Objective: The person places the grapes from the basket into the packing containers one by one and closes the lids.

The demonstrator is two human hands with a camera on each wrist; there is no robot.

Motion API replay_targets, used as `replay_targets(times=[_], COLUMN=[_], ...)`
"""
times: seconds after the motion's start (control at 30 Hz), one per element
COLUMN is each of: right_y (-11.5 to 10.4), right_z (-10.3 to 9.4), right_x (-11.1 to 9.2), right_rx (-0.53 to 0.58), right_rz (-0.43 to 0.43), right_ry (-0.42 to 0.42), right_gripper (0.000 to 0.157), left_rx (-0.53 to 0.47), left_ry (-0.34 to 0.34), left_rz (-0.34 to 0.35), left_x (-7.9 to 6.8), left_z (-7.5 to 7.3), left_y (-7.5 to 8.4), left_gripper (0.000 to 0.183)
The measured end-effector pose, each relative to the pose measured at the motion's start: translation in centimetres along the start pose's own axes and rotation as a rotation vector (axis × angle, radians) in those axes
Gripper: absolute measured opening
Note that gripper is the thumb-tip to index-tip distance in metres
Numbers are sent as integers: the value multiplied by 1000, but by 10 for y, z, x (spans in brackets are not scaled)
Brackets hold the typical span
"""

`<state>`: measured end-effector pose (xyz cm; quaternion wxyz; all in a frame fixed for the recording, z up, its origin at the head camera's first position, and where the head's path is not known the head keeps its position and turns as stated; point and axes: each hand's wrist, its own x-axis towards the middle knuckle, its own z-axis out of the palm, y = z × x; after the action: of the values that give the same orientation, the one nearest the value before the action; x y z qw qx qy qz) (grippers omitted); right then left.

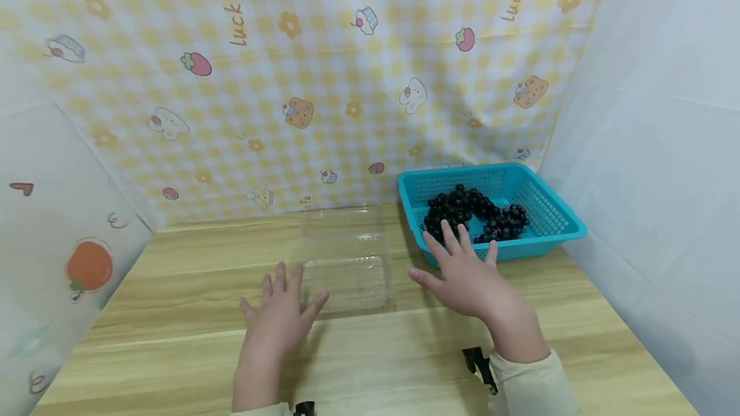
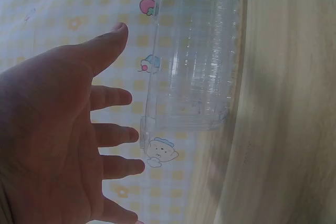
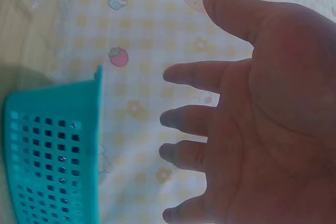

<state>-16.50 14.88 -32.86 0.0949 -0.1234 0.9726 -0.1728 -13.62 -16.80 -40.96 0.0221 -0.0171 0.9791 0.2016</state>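
1. Step in hand, as I judge it: the reach. Both hands hover over the desk (image 1: 173, 339) and nothing is grasped yet.
2. The left hand (image 1: 281, 313) is spread flat, fingers straight, just at the near left corner of the clear box (image 1: 347, 255). The left wrist view shows a gap between fingertips (image 2: 126, 97) and box (image 2: 194, 61), so it holds nothing.
3. The right hand (image 1: 462, 275) is also released, fingers fanned, at the near rim of the basket (image 1: 555, 210). The right wrist view shows its palm (image 3: 262, 119) empty, apart from the basket wall (image 3: 52, 150).
4. The grapes (image 1: 474, 214) lie in the basket at the desk's far right corner. The box sits mid-desk, lid open toward the far edge.
5. The next move likely calls for the right hand to reach over the rim and close gently on the bunch, while the left steadies the box.
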Motion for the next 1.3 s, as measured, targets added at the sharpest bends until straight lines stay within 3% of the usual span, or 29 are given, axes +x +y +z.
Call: replay_targets(times=[0.17,0.4,0.7,0.97,1.1,1.3], right_y=[0,2,9,18,23,38], right_z=[-14,-31,-75,-107,-108,-98], right_x=[2,5,12,37,58,93], right_rx=[-33,-76,-217,-212,-247,-331], right_rz=[13,6,28,-60,-119,-188], right_ry=[11,-25,-78,-214,-277,-285], right_gripper=[83,83,83,74,68,61], left_rx=[-32,-210,-411,-434,-425,-385], left_ry=[-19,-82,-184,-285,-297,-283], left_rz=[8,15,20,-6,-6,6], left_x=[2,2,4,3,6,7], left_z=[6,8,6,1,0,3], left_y=[-3,-10,-36,-46,-46,-43], left_gripper=[88,99,120,115,111,108])
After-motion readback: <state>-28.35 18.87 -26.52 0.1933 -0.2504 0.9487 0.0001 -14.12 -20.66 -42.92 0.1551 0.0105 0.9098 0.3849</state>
